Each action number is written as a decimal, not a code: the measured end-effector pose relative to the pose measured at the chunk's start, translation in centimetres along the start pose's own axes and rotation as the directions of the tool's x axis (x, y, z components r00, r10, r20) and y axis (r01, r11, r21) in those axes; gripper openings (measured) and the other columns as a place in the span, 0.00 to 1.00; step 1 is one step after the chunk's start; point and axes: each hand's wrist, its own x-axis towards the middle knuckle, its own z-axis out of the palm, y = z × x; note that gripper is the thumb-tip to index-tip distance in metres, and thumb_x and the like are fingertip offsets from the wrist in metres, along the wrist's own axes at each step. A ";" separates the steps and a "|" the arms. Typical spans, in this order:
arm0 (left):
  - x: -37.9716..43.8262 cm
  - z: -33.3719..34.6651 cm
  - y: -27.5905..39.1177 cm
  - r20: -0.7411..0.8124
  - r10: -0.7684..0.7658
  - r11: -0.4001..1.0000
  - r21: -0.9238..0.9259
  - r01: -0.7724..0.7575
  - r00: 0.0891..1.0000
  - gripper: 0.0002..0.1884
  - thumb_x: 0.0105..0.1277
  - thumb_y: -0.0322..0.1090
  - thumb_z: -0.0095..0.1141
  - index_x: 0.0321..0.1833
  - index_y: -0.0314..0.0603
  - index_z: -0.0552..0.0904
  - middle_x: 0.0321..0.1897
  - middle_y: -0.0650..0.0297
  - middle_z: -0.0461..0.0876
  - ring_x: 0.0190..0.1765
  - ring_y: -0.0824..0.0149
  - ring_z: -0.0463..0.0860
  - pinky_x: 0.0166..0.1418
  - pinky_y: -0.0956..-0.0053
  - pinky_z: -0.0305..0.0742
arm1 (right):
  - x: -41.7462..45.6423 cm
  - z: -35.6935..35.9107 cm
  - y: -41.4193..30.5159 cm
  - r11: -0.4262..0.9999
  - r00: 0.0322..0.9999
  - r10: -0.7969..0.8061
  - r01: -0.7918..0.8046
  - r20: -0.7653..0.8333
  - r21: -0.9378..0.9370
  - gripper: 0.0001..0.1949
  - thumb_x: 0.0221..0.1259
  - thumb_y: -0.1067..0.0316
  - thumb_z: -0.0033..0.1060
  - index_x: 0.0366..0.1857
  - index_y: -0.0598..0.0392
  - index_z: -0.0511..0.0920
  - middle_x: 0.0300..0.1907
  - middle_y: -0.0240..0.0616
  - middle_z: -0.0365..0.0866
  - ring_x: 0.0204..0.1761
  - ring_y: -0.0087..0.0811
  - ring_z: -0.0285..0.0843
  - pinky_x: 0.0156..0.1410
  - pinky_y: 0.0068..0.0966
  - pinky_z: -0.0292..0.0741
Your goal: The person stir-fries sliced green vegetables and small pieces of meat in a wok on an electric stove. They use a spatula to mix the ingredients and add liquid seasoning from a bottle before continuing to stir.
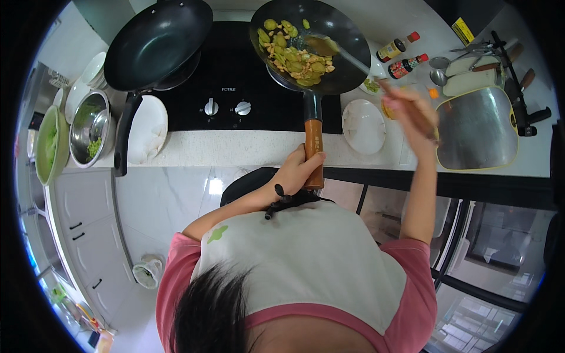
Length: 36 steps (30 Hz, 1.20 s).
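Observation:
My left hand grips the wooden handle of a dark wok that sits over the right burner. Sliced green vegetable and small pale pieces of food lie in the wok, mostly on its left side. In my right hand, blurred, is the wooden grip of a metal spatula. The spatula's blade rests inside the wok, at the right of the food. Below my right hand and to its left, a white oval plate stands on the counter.
A second dark pan occupies the left burner, its handle over a white plate. Farther left are a steel bowl and a green basin. On the right are sauce bottles, a metal cutting board and a black stand.

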 end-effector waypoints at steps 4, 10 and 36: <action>-0.2 0.1 0.1 0.004 0.027 0.998 -0.055 -0.026 1.000 0.25 0.69 0.51 0.51 0.49 0.29 0.71 0.32 0.61 0.74 0.35 0.70 0.74 0.41 0.76 0.71 | 2.8 -6.0 1.6 0.955 0.884 0.293 -0.287 -0.365 0.071 0.11 0.68 0.63 0.58 0.41 0.63 0.78 0.31 0.45 0.84 0.31 0.31 0.86 0.38 0.21 0.82; -0.7 0.6 1.0 -0.032 0.005 0.997 -0.080 -0.008 0.999 0.24 0.69 0.50 0.52 0.48 0.29 0.72 0.33 0.62 0.74 0.36 0.71 0.74 0.42 0.77 0.71 | 8.2 -2.7 10.0 0.783 0.752 0.594 -0.461 -0.284 0.417 0.16 0.62 0.57 0.57 0.32 0.63 0.78 0.21 0.43 0.81 0.17 0.28 0.81 0.24 0.19 0.79; -0.7 1.6 1.3 -0.086 -0.008 0.998 -0.061 0.003 0.996 0.25 0.69 0.50 0.50 0.51 0.29 0.71 0.35 0.62 0.72 0.37 0.71 0.73 0.43 0.77 0.70 | 9.2 -4.2 6.5 0.785 0.760 0.613 -0.559 -0.214 0.266 0.18 0.62 0.55 0.59 0.30 0.63 0.77 0.22 0.45 0.82 0.19 0.31 0.82 0.24 0.21 0.80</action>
